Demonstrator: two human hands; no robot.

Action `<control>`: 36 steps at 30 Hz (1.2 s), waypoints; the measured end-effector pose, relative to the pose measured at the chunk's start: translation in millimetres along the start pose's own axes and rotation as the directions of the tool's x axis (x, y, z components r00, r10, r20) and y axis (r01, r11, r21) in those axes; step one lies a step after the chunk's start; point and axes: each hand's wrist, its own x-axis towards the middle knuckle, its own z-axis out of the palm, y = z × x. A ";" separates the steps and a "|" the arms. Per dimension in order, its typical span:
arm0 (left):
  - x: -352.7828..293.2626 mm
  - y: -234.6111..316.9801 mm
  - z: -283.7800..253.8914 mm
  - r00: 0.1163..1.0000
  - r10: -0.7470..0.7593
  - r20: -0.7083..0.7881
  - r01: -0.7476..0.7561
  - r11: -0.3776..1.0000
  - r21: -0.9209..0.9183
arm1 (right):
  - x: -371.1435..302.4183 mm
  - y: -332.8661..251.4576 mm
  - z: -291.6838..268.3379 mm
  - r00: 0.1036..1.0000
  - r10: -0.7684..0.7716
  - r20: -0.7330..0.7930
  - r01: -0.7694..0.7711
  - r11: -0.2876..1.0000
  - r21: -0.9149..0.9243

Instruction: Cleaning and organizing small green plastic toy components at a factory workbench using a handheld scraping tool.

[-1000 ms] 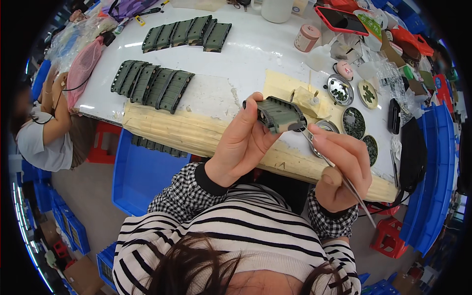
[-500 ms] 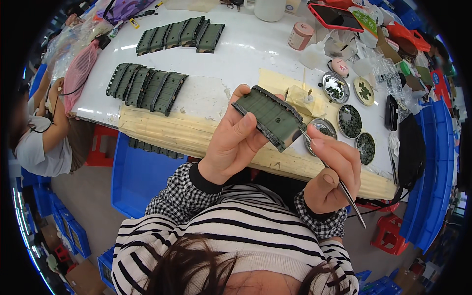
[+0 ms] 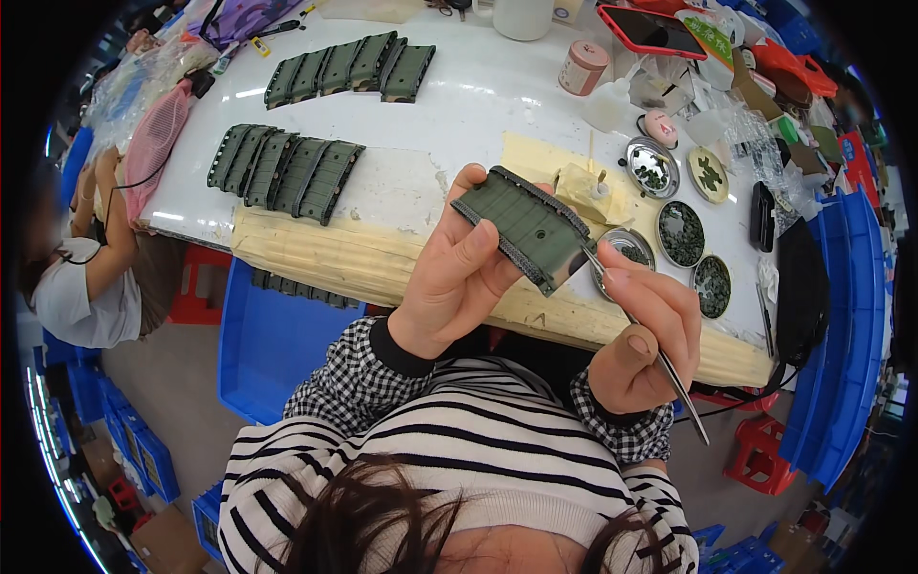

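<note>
My left hand [image 3: 445, 273] grips a green camouflage plastic panel [image 3: 526, 230] with dark ribbed long edges and a small round hole, tilted above the near edge of the table. In my right hand [image 3: 655, 320] is a pair of metal tweezers [image 3: 682, 397], with a tape-like wrap on one finger. Their tips meet the panel's right corner; whether a small part sits between them is too small to tell. Beyond the panel stand round dishes of small dark green pieces, among them one dish [image 3: 681, 234] and a partly hidden dish [image 3: 648, 251] behind my right hand.
Rows of similar green panels [image 3: 287, 172] lie on the white table [image 3: 411, 134] to the left and further back. A yellowish block [image 3: 581, 191] stands behind my work. A pink jar [image 3: 583, 67] and red-cased phone [image 3: 650, 32] are at the back. Another person [image 3: 91, 258] sits at left.
The panel, tweezers and both my hands keep nearly the same places, with the tips still at the panel's corner. The person at the left has shifted an arm slightly.
</note>
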 end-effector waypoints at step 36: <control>-1.9 0.1 -2.4 0.999 -0.036 0.002 0.036 0.997 -0.066 | 0.8 1.4 3.6 1.000 -0.024 -0.015 0.024 1.000 0.002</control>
